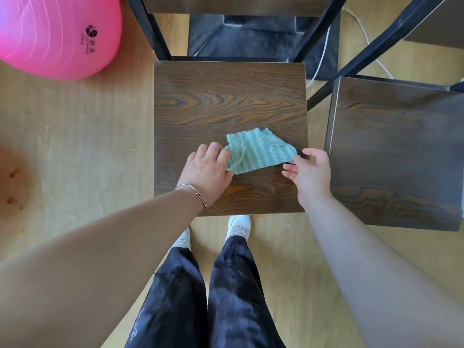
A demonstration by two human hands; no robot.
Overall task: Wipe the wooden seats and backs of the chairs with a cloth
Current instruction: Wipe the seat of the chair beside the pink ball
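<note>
A green-and-white striped cloth (261, 153) lies crumpled on the dark wooden seat (226, 96) of the chair straight below me. My left hand (207, 169) grips the cloth's left edge, fingers curled over it. My right hand (310, 172) pinches the cloth's right corner between thumb and fingertips. The chair's wooden back (236, 3) shows at the top edge between black metal posts. A second chair's wooden seat (396, 151) stands just to the right.
A large pink exercise ball (55, 33) sits on the light wood floor at the top left. A white cable (361, 28) runs over the floor behind the chairs. My legs and white shoes (238, 227) stand at the seat's front edge.
</note>
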